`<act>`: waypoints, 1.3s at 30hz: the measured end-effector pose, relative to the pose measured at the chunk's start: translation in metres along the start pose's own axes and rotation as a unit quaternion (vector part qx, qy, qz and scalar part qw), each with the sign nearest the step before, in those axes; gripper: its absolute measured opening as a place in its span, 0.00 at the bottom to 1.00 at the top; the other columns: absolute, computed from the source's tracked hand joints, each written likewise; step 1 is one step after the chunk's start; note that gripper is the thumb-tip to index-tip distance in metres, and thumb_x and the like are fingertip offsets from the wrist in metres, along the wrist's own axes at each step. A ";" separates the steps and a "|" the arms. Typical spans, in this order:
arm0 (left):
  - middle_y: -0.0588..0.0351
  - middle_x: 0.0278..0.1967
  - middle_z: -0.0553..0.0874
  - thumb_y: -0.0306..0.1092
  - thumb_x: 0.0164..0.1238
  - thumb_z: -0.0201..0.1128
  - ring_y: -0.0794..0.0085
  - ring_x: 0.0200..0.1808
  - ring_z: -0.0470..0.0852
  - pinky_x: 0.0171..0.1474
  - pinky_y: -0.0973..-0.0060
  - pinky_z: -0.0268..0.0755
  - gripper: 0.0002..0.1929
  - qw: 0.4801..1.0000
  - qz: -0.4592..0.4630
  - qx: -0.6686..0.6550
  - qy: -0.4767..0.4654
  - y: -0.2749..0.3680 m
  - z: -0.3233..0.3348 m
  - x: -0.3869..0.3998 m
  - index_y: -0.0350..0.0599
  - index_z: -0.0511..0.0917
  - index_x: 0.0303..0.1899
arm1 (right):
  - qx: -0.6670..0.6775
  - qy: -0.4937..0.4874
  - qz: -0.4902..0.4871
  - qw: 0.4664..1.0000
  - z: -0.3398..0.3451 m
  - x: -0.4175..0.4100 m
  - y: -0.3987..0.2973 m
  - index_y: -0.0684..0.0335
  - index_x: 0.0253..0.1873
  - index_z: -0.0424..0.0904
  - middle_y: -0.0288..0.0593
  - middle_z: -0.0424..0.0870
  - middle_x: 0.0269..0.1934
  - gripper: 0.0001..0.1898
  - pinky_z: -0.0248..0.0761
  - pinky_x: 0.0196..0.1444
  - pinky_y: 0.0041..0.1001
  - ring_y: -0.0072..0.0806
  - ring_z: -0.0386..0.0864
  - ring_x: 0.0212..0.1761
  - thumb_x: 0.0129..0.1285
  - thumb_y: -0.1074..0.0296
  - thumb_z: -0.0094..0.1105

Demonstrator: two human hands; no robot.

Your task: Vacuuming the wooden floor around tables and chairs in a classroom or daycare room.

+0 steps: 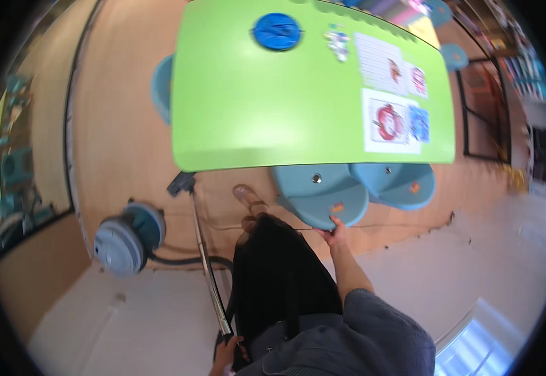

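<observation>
My left hand (229, 351) is closed around the handle end of a vacuum cleaner's metal wand (207, 263), low in the view. The wand runs up to a dark floor nozzle (181, 183) beside the table's near left corner. My right hand (334, 232) grips the top edge of a blue plastic chair's backrest (322, 207), with the thumb over the edge near an orange sticker (337, 207). That chair's front part is hidden under the green table (273, 113). A second blue chair (395, 188) stands right beside it.
The vacuum cleaner's canister (122, 244) stands on the wooden floor at left, its dark hose (183, 260) curving towards me. A thin cord (376, 226) crosses the floor. On the table are a blue round object (277, 31), small pieces (337, 43) and picture sheets (389, 122). Another chair (162, 89) stands left.
</observation>
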State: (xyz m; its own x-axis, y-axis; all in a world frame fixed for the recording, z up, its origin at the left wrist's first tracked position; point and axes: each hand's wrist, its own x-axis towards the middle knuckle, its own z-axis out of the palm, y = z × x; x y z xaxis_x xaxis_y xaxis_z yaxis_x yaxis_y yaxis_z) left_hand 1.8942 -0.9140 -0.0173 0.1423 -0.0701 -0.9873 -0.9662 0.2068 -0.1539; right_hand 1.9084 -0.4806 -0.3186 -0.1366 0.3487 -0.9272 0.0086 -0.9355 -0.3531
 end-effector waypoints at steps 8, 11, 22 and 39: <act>0.58 0.22 0.79 0.50 0.71 0.58 0.77 0.23 0.75 0.27 0.79 0.66 0.20 1.000 0.005 -0.001 0.026 -0.026 -0.007 0.027 0.41 0.82 0.49 | -0.030 -0.031 -0.004 0.999 0.005 -0.025 -0.019 0.64 0.68 0.60 0.59 0.68 0.62 0.32 0.78 0.50 0.58 0.60 0.73 0.60 0.61 0.63 0.59; 0.59 0.22 0.78 0.51 0.73 0.56 0.78 0.22 0.74 0.27 0.78 0.65 0.21 0.996 0.000 -0.031 0.085 -0.027 0.004 0.023 0.41 0.81 0.50 | 0.046 -0.035 -0.020 0.998 0.038 -0.020 0.002 0.64 0.67 0.61 0.58 0.67 0.63 0.31 0.79 0.51 0.56 0.59 0.73 0.60 0.61 0.63 0.58; 0.56 0.22 0.78 0.45 0.72 0.58 0.72 0.23 0.77 0.28 0.74 0.73 0.18 0.998 0.015 0.050 0.043 -0.014 -0.002 0.035 0.36 0.78 0.48 | -0.059 -0.234 -0.029 0.970 0.152 0.036 -0.013 0.65 0.73 0.52 0.51 0.58 0.70 0.42 0.68 0.64 0.43 0.44 0.65 0.68 0.61 0.54 0.67; 0.52 0.23 0.78 0.42 0.69 0.63 0.65 0.24 0.80 0.30 0.64 0.79 0.15 0.992 0.037 -0.120 0.003 -0.019 0.076 0.023 0.40 0.74 0.47 | -0.463 0.286 0.002 0.839 -0.178 -0.013 -0.266 0.68 0.66 0.65 0.64 0.77 0.54 0.37 0.74 0.50 0.57 0.54 0.81 0.50 0.62 0.45 0.61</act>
State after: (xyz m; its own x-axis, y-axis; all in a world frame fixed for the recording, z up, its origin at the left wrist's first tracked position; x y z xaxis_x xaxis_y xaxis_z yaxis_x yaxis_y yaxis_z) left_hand 1.9323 -0.8454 -0.0398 0.0688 -0.0699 -0.9952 -0.9974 -0.0263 -0.0671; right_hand 2.0845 -0.2266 -0.2347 0.3617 0.5630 -0.7431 0.8100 -0.5844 -0.0486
